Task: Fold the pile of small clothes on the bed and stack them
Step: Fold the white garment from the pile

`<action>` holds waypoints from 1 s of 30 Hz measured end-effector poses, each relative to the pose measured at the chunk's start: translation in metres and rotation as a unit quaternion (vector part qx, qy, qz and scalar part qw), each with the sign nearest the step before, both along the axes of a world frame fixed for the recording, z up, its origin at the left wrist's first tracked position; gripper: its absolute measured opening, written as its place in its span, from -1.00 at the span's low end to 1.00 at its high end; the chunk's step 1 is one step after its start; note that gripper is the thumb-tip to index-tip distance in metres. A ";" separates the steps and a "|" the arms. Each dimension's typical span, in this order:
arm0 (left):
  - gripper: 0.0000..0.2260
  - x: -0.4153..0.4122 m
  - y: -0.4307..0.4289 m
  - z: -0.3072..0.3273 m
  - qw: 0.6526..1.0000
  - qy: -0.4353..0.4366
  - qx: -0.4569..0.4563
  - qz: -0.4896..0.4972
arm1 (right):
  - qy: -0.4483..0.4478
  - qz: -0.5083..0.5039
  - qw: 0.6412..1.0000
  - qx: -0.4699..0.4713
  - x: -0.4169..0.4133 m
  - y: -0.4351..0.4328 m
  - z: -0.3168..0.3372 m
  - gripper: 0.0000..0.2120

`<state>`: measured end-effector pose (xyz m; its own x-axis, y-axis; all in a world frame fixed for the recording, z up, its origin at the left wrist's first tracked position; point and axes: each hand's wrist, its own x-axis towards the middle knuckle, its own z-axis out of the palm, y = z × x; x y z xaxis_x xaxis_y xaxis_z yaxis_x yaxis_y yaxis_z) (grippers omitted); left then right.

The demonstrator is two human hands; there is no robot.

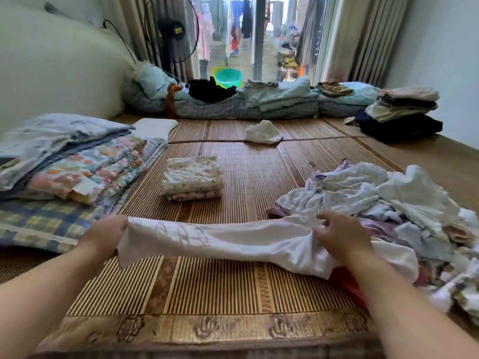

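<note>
The white cloth [220, 242] is stretched just over the mat [259, 177], the left hand [108, 230] gripping one end, the right hand [339, 234] holding the other beside the big messy pile [375, 200]. Only a small folded stack [191, 177] is done, so most folding looks left.

Left hand [108, 230] and right hand [342, 237] reach forward, gripping.

A white wall [440, 47] stands at the right; grey curtains [363, 35] flank a bright glass door [259, 47]; a standing fan [171, 29] is beside it; a woven mat [233, 281] covers the bed [427, 156]; a pale padded headboard [51, 73] rises at the left.
</note>
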<state>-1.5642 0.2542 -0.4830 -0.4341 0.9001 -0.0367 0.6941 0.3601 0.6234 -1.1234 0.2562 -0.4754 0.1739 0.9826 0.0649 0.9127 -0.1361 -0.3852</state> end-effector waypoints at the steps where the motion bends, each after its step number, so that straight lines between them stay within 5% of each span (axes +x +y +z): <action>1: -0.82 -0.006 -0.004 -0.003 0.997 0.065 -0.034 0.005 | -0.005 0.007 1.000 0.000 -0.004 0.002 -0.001 -0.60; 3: -0.75 -0.010 -0.011 -0.003 0.988 0.142 -0.049 0.019 | -0.017 0.015 1.000 0.009 -0.009 0.007 -0.004 -0.62; 6: -0.79 0.003 -0.013 -0.004 0.990 0.142 -0.021 0.007 | -0.022 0.019 0.999 0.019 -0.009 0.016 -0.011 -0.62; 11: -0.69 0.087 0.004 -0.009 0.970 0.142 -0.015 -0.195 | -0.043 -0.007 0.998 -0.038 -0.003 0.030 -0.024 -0.60; 19: -0.51 0.259 0.049 -0.014 0.858 0.207 -0.016 -0.470 | -0.053 0.048 0.989 -0.129 0.010 0.046 -0.049 -0.73; 25: -0.33 0.325 0.100 -0.021 0.767 0.346 -0.089 -0.533 | 0.030 0.086 0.990 -0.105 0.028 0.043 -0.034 -0.93; 30: -0.54 0.326 0.106 0.005 0.688 0.398 -0.046 -0.605 | 0.202 0.105 0.968 -0.106 0.033 0.035 -0.006 -0.87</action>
